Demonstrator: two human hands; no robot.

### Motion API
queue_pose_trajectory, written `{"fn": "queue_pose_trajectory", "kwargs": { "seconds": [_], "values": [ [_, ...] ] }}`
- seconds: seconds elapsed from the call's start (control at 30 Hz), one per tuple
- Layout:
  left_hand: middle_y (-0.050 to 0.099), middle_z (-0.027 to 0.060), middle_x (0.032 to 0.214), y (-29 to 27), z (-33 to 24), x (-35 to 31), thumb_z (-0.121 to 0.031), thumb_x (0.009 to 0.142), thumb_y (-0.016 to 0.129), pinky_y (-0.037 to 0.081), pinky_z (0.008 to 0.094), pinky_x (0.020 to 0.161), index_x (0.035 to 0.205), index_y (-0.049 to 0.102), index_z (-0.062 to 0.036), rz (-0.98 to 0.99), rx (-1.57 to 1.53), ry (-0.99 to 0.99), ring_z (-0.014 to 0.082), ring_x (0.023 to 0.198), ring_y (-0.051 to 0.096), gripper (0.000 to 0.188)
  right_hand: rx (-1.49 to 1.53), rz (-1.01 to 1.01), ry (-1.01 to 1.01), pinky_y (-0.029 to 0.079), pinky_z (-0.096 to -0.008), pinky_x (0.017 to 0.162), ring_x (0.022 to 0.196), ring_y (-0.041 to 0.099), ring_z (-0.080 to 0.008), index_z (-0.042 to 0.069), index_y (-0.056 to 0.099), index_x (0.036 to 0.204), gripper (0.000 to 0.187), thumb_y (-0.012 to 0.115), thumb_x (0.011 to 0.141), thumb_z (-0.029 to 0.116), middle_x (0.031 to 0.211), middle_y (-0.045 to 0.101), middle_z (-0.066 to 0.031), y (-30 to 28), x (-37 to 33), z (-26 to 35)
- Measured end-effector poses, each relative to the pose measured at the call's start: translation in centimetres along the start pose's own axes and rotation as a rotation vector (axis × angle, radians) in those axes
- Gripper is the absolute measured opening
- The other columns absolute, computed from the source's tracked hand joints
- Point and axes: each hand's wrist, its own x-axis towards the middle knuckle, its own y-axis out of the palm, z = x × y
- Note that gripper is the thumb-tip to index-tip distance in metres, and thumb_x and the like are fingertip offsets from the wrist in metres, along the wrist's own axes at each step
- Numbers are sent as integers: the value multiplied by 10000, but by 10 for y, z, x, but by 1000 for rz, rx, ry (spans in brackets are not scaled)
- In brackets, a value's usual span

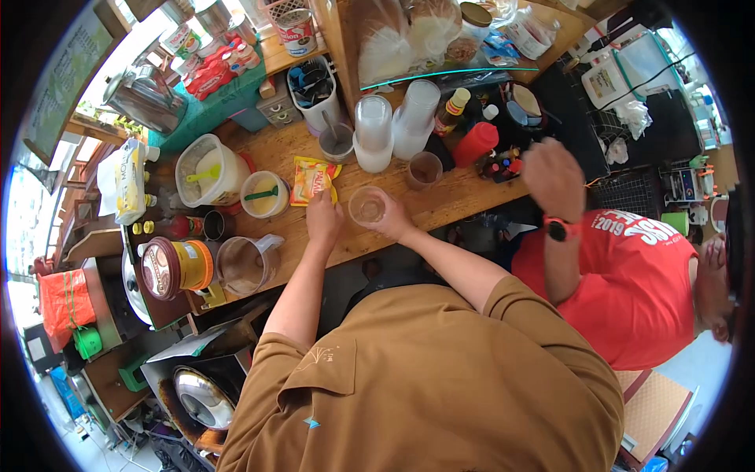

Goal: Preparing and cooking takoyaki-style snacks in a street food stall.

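Note:
My right hand (393, 219) is wrapped round a clear plastic cup (364, 203) near the front edge of the wooden counter. Something brownish shows inside the cup, too small to name. My left hand (324, 219) is closed at the lower edge of a yellow and red packet (311, 176), its fingertips partly hidden. Left of the packet stands a white tub of pale powder (266, 206) with a green scoop (263, 193) in it. Behind the cup is a grey container with a handle (336, 141). To its right stands another cup with brown contents (425, 170).
Stacks of clear cups (373, 130) stand at the counter's back, beside a red bottle (476, 145). A larger tub with a light green scoop (206, 169) and a clear pitcher (244, 266) are on the left. A person in a red shirt (613, 275) works close on my right, one arm raised.

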Motion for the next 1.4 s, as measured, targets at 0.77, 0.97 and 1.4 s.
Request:
{"fn": "queue_pose_trajectory", "kwargs": {
  "seconds": [0.77,0.97,1.4],
  "values": [
    [716,193,995,-171,-255,167,-302,827,716,535,440,854,1101,727,-67,34,-108,598,372,930,679,361,-305,208,331,445,-423,1055,1247,533,-344,-11,380,1448,919,847,727,316,1423,441,-231,-98,-40,82],
    [724,134,829,-186,-245,151,-281,850,753,528,315,683,1085,735,-18,-111,-423,421,178,747,681,353,-184,110,209,547,-346,800,793,660,-203,-23,503,1345,718,811,786,306,1326,506,-194,-127,-44,105],
    [722,149,927,-184,-185,76,-81,847,712,536,353,762,991,711,-13,-301,-567,463,281,847,694,159,473,566,-22,543,-262,751,828,662,-125,-24,589,1271,582,802,817,272,1063,699,-111,-200,-25,246]
  ]
}}
